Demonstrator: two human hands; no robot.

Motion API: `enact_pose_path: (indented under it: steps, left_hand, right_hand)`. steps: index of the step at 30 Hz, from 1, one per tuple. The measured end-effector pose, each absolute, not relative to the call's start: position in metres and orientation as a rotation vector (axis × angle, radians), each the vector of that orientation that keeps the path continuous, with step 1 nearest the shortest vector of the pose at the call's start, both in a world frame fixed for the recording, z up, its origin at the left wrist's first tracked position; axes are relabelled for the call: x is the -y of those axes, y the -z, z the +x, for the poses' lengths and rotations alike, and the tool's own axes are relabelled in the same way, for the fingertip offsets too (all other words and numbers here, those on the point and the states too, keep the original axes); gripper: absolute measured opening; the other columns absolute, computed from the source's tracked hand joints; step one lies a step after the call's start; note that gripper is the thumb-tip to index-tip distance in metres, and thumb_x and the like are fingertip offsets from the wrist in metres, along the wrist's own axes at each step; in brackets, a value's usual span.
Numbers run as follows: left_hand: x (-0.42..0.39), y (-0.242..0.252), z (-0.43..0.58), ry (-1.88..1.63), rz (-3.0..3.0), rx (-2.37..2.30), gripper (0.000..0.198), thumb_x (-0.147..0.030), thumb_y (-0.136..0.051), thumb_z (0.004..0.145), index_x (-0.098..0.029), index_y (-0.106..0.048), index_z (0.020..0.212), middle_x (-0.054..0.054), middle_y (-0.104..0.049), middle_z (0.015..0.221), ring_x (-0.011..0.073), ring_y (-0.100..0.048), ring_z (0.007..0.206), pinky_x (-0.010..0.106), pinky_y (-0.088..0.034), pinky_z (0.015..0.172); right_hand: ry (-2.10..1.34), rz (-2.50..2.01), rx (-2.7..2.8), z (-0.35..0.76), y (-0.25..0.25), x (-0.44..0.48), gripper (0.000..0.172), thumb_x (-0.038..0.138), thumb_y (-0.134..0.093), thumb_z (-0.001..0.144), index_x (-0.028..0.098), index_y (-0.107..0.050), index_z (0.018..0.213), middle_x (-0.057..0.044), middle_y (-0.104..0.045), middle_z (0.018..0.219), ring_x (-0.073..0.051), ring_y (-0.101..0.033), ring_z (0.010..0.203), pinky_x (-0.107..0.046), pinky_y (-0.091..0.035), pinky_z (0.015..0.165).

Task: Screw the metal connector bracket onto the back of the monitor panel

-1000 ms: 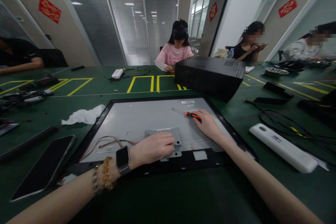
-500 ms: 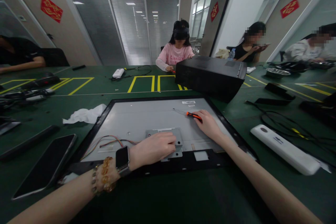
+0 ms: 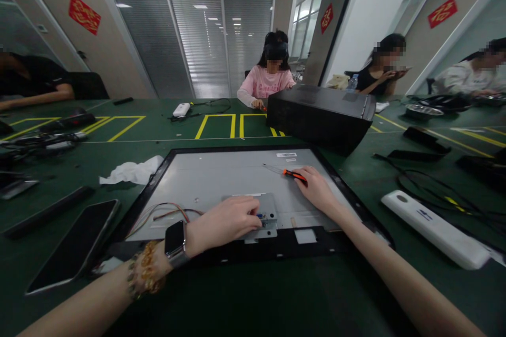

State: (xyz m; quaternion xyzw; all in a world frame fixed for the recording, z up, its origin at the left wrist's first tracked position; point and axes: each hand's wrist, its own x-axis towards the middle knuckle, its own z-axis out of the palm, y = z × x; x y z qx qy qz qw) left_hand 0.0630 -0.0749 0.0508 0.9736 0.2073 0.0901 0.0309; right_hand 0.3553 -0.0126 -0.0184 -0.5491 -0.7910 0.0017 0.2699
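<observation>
Orange-and-black screwdriver (image 3: 295, 176) is grasped by the right fingers (image 3: 310, 171) I guide remotely; a slip could scratch the grey metal panel (image 3: 227, 168) beneath. Left fingers (image 3: 250, 206) bend over the silver metal plate (image 3: 270, 204), grip I cannot tell; pulling may snag thin coloured wires (image 3: 177, 207) left of them.

On tabletop (image 3: 169, 130), around panel (image 3: 229, 174)
With phone (image 3: 77, 245) left, long device (image 3: 432, 229) right, casing (image 3: 316, 118) behind, toward tabletop's far edge.

We see slatted blinds (image 3: 201, 63) at upper centre, a white pillar (image 3: 377, 10) at upper right and a green table (image 3: 221, 300) below.
</observation>
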Motion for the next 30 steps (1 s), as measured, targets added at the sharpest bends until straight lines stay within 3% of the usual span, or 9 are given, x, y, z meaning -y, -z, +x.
enact_pose_path:
  steps: [5,14,30]
  left_hand:
    - [0.078,-0.051,0.066,-0.241,3.059,-0.607,0.009,-0.011,-0.058,0.088,-0.015,-0.064,0.083,0.003,-0.054,0.086,0.0156,-0.049,0.076,0.027,-0.041,0.064]
    - [0.082,-0.046,0.045,-0.269,3.057,-0.695,0.012,-0.011,-0.046,0.094,-0.015,-0.057,0.092,0.005,-0.055,0.093,0.0156,-0.051,0.079,0.027,-0.045,0.068]
    - [0.083,-0.044,0.036,-0.167,3.068,-0.674,0.012,-0.007,-0.053,0.088,-0.016,-0.058,0.091,0.005,-0.053,0.098,0.0175,-0.049,0.087,0.03,-0.042,0.074]
  right_hand:
    - [0.008,-1.47,2.14,0.354,0.019,0.013,0.032,0.012,-0.048,0.084,0.021,-0.065,0.109,-0.01,-0.065,0.102,-0.026,-0.058,0.1,-0.04,-0.047,0.088]
    - [0.005,-1.486,2.137,0.355,0.019,0.012,0.03,0.013,-0.048,0.084,0.019,-0.066,0.109,-0.011,-0.065,0.1,-0.027,-0.057,0.097,-0.041,-0.047,0.088]
    - [0.024,-1.479,2.148,0.356,0.022,0.01,0.03,0.014,-0.048,0.085,0.018,-0.065,0.109,-0.011,-0.064,0.102,-0.027,-0.058,0.1,-0.039,-0.047,0.088]
